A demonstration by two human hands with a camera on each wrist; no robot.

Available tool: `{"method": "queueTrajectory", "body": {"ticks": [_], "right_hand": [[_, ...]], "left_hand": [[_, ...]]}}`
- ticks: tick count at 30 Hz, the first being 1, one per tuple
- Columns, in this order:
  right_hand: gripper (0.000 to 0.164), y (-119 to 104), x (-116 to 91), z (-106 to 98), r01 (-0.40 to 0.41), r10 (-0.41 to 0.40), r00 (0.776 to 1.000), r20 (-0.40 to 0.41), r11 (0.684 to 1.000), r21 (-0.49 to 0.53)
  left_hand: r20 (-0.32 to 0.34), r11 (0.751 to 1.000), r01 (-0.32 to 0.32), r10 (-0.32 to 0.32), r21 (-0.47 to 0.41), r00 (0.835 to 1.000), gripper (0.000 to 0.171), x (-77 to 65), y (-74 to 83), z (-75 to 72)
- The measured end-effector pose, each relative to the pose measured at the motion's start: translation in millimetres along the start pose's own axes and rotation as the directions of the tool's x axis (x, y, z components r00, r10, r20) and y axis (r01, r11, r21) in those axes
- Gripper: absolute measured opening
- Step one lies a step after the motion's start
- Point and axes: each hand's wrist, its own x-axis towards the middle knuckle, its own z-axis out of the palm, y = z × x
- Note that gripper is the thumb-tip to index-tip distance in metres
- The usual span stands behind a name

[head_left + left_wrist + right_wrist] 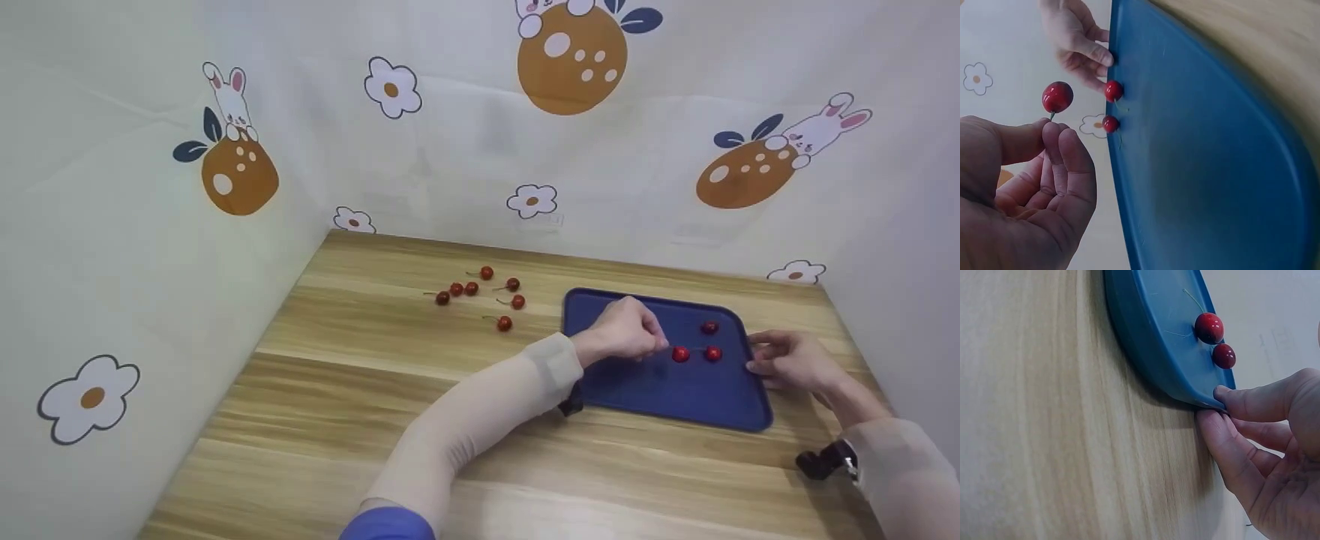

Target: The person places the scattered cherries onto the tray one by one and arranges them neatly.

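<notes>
My left hand (628, 330) is over the blue tray (660, 396), its thumb and fingertips pinching the thin stem of a red cherry (1057, 97). In the left wrist view that cherry points upward from the fingertips, clear of the tray surface. Two more cherries lie at the tray's right side, a bright red one (713, 353) and a darker one (709, 327), both with stems. At the tray's right edge my right hand (799, 361) grips the rim, thumb on the inner side and fingers outside and below, as the right wrist view shows.
Several loose cherries (504, 323) with stems are scattered on the wooden table (337, 375), left of the tray. A pale curtain (450, 150) printed with rabbits, fruit and flowers encloses the table's back and sides. A dark wrist device (823, 460) is strapped on the right forearm.
</notes>
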Motion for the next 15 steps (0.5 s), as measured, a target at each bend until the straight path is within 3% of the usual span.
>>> {"method": "queueTrajectory", "body": {"ticks": [8,15], "right_hand": [[0.068,2.1,1.4,-0.3,-0.002,0.002,1.000,0.005,1.000,-0.004],[0.067,2.5,2.3,-0.6,-0.011,0.011,1.000,-0.002,1.000,-0.028]], "left_hand": [[-0.011,0.994,0.074,-0.074,0.085,0.997,0.014,12.0,17.9,28.2],[-0.031,0.973,0.124,-0.120,0.193,0.992,0.023,17.1,23.5,51.6]]}}
